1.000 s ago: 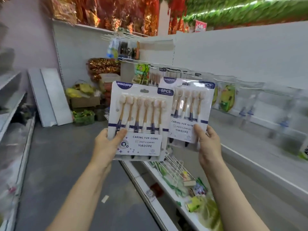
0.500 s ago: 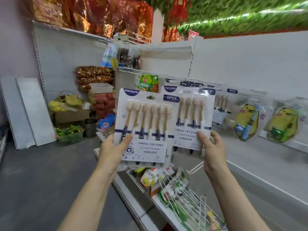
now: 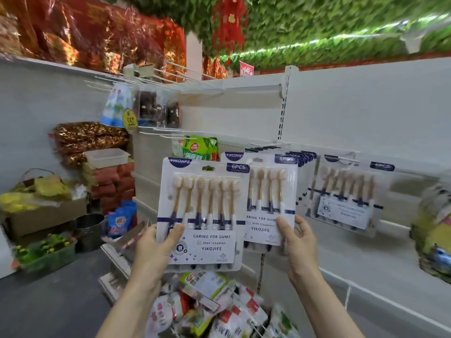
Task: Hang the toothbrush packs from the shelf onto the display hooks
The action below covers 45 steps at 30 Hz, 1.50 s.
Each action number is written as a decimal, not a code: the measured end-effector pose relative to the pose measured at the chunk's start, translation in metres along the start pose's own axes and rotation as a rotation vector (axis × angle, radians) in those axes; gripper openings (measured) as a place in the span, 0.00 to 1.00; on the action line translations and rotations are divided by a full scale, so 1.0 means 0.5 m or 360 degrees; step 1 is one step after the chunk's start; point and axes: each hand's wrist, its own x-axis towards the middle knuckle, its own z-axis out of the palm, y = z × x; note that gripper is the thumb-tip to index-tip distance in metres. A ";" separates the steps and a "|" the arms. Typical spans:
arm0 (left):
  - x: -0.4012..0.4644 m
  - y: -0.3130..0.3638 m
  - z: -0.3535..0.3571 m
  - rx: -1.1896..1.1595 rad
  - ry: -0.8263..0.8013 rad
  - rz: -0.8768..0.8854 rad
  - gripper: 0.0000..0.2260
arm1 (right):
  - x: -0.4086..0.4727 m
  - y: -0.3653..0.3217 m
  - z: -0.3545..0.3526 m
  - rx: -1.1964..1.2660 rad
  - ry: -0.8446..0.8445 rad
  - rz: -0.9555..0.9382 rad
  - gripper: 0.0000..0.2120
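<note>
— Both packs have come up and closer to the hanging row since half a second ago; the view has swung right, so the yellow toy packs now sit blurred at the far right edge.

— What are the hands doing?

— Left hand point(image 3: 156, 250) grips the front toothbrush pack point(image 3: 202, 215) at its lower left corner, thumb pressed flat across the card face, the other fingers hidden behind. Right hand point(image 3: 296, 242) pinches the second toothbrush pack point(image 3: 269, 198) at its lower right corner, thumb on the front, fingers curled round the edge.

— Where do the packs sit?

— Front pack overlaps the left part of the second one. Both are held upright just left of the hanging toothbrush packs point(image 3: 346, 193), which dangle from a display hook point(image 3: 341, 158) on the white back panel point(image 3: 366, 113). More identical packs are stacked on hooks right behind the second pack.

— Any writing?

— Front pack reads "YIKOJIFE" at the top left, "6PCS" at the top right, then "CARING FOR GUMS", "DEEP CLEANING", "YIKOJIFE" on the lower label. Second pack shows the same wording, partly covered. A yellow price tag point(image 3: 130, 121), up and left of the packs, seems to read "350", though it is blurred.

— Below?

— A heap of bagged goods point(image 3: 219, 311) lies under the front pack.
</note>
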 end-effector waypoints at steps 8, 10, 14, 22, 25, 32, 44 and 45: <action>0.191 -0.042 0.011 -0.0068 -0.0408 -0.0107 0.07 | 0.045 0.044 0.045 -0.0110 0.0380 -0.0113 0.11; 0.225 -0.044 0.014 -0.0101 -0.0510 -0.0149 0.09 | 0.047 0.053 0.055 -0.0143 0.0438 -0.0109 0.13; 0.276 -0.060 0.015 -0.0103 -0.0640 -0.0180 0.16 | 0.058 0.070 0.073 -0.0215 0.0555 -0.0109 0.13; 0.290 -0.099 0.035 -0.0178 -0.0863 -0.0312 0.17 | 0.069 0.064 0.080 -0.0433 0.0795 -0.0202 0.15; 0.294 -0.103 0.057 -0.0200 -0.0927 -0.0320 0.18 | 0.058 0.015 0.097 -0.0645 0.0932 -0.0490 0.17; 0.281 -0.093 0.151 -0.0233 -0.1046 -0.0250 0.19 | 0.071 -0.084 0.135 -0.0680 0.0489 -0.0542 0.12; 0.289 -0.118 0.217 -0.0255 -0.1039 -0.0289 0.14 | 0.106 -0.100 0.114 -0.0601 0.0563 -0.0609 0.09; 0.292 -0.120 0.221 -0.0249 -0.1036 -0.0298 0.13 | 0.109 -0.099 0.114 -0.0624 0.0566 -0.0611 0.08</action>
